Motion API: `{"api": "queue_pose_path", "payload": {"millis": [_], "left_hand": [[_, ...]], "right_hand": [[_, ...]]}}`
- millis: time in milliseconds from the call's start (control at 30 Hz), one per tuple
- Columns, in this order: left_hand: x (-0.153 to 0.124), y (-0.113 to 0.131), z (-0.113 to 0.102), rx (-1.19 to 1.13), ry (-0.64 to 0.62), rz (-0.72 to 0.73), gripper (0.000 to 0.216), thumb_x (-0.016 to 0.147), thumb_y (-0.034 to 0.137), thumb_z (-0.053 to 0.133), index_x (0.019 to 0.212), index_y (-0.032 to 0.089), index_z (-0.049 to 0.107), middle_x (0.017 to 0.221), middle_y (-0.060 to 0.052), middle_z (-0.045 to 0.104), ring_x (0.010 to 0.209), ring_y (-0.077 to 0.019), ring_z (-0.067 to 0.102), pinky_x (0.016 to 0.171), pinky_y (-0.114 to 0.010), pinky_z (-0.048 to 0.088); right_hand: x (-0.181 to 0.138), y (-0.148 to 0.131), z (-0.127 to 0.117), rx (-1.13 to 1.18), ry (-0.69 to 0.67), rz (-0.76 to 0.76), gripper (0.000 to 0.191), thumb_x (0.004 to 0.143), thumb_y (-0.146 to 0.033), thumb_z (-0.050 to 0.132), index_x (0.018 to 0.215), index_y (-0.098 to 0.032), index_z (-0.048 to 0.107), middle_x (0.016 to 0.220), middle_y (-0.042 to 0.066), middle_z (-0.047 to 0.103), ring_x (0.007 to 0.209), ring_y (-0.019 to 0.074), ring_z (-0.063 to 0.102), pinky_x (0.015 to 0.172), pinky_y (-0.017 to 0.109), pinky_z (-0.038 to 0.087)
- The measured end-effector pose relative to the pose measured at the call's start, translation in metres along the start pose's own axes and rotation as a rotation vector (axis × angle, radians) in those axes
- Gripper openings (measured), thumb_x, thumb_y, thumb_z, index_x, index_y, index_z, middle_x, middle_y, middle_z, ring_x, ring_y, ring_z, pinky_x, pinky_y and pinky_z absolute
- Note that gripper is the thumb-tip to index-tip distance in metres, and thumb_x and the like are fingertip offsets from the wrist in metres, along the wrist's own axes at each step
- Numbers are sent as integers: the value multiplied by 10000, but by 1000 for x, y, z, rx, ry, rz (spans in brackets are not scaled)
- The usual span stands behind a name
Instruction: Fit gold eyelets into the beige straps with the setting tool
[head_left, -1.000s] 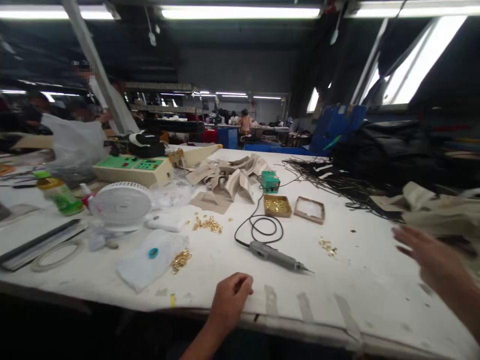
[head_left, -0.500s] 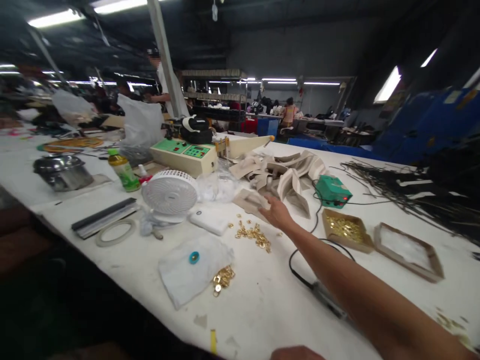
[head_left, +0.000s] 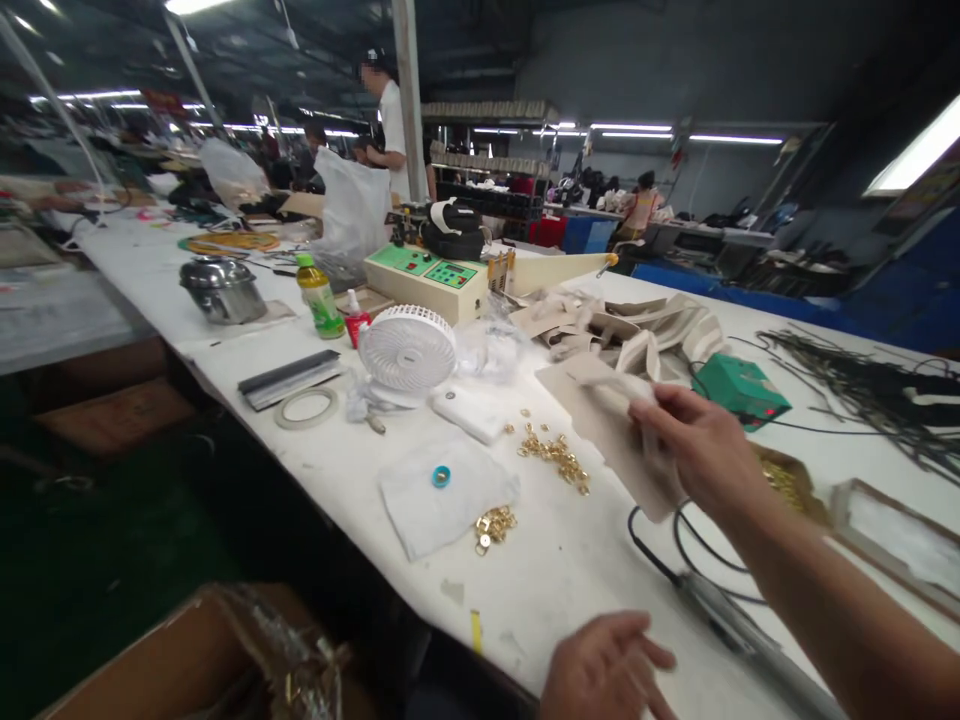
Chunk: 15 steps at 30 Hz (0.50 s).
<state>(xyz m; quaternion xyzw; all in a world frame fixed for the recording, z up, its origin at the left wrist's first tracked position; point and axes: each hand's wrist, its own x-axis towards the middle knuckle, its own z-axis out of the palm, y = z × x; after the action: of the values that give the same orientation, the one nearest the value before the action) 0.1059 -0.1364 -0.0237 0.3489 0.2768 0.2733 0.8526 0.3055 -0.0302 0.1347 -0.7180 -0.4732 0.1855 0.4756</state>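
My right hand (head_left: pixel 701 445) pinches a flat beige piece of material (head_left: pixel 600 420) with a strap-like strip on it and holds it over the table, slightly blurred by motion. My left hand (head_left: pixel 607 665) is at the table's near edge, fingers apart, with nothing in it. Behind the held piece lies a heap of similar beige pieces (head_left: pixel 660 325). Small gold metal fittings (head_left: pixel 556 455) are scattered to its left. A second cluster of gold fittings (head_left: pixel 495 525) sits beside a white plastic bag (head_left: pixel 420 505), which has a blue ring (head_left: pixel 441 476) on it.
A white fan (head_left: pixel 409 350), a white phone-like slab (head_left: pixel 469 415) and a tape roll (head_left: pixel 306 408) stand left. Behind is a cream machine with green panels (head_left: pixel 427 280). On the right are a green box (head_left: pixel 742 390), a corded tool (head_left: pixel 712 610) and a cardboard tray (head_left: pixel 892 535).
My right hand has lifted a beige piece from the heap and drawn it nearer and to the right. My left hand has risen further into view. The camera view has turned left.
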Motion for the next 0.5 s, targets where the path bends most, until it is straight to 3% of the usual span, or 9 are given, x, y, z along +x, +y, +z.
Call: {"api": "queue_pose_path", "payload": {"millis": [33, 100, 167, 233, 333, 400, 500], "left_hand": [[-5, 9, -1, -116, -8, 33, 1057, 495, 853, 847, 1284, 161, 719, 1244, -242, 723, 832, -319, 747, 614, -395, 591], [-23, 27, -6, -259, 161, 197, 947, 647, 825, 792, 1310, 154, 707, 1287, -231, 712, 1029, -353, 737, 717, -389, 612], [-50, 41, -14, -331, 350, 197, 793, 753, 706, 799, 1302, 141, 711, 1209, -207, 762, 1073, -361, 740, 830, -414, 613], [-76, 45, -25, -327, 488, 143, 710, 747, 584, 861, 1268, 120, 728, 1118, -189, 800, 1061, -377, 752, 899, -448, 602], [-106, 35, -41, -243, 603, 111, 703, 665, 544, 926, 1182, 95, 766, 1030, -181, 820, 1089, -408, 747, 982, -495, 574], [-119, 25, -49, -172, 673, 137, 726, 621, 572, 943, 1147, 99, 780, 1003, -172, 824, 1147, -409, 728, 1031, -493, 551], [-133, 12, -55, -86, 716, 146, 760, 588, 616, 945, 1125, 103, 787, 978, -169, 825, 1118, -400, 740, 990, -467, 569]], "right_hand": [[-38, 0, -7, 20, -39, 48, 434, 818, -601, 766, 1015, -215, 770, 812, 72, 758, 694, 215, 664, 618, 287, 503], [-115, 5, -11, 107, -187, 154, 409, 787, -615, 791, 958, -244, 770, 767, 52, 747, 680, 227, 665, 597, 292, 523], [-179, 13, -5, 158, -407, 175, 390, 766, -614, 800, 914, -253, 788, 751, 50, 746, 684, 248, 674, 612, 318, 549], [-217, 19, 3, 170, -593, 144, 372, 727, -608, 829, 867, -263, 813, 801, 57, 773, 745, 287, 704, 682, 361, 581], [-222, 20, 19, 174, -637, 108, 373, 786, -601, 794, 946, -267, 834, 956, 74, 805, 916, 325, 733, 842, 402, 586], [-198, 21, 35, 131, -535, 110, 396, 890, -589, 697, 1030, -240, 821, 976, 84, 803, 942, 294, 739, 889, 390, 570], [-149, 30, 71, -79, -407, 6, 432, 952, -504, 605, 1182, -184, 782, 898, 76, 793, 791, 229, 736, 806, 352, 573]]}}
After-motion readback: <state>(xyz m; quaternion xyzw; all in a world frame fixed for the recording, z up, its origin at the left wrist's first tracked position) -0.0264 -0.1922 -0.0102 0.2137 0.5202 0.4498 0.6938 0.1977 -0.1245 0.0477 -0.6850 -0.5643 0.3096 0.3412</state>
